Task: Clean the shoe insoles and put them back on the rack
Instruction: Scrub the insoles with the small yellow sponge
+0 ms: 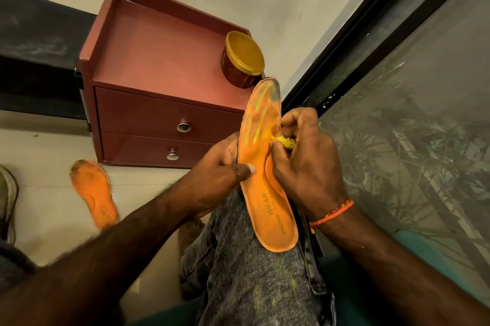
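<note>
An orange insole (261, 193) stands tilted on my knee, heel down, with a dark grimy patch at its toe and yellow streaks along its upper half. My left hand (220, 174) grips its left edge, thumb pressed across the middle. My right hand (305, 158) is closed around a small yellow cloth wad (286, 142) pressed against the insole's right side. A second orange insole (94, 194), dirty at the toe, lies flat on the pale floor to the left.
A red-brown two-drawer cabinet (164, 65) stands ahead against the wall, with a yellow-lidded tub (244, 57) on its top right corner. A dark-framed glass pane (411, 113) runs along the right. Part of a shoe (6, 193) shows at the left edge.
</note>
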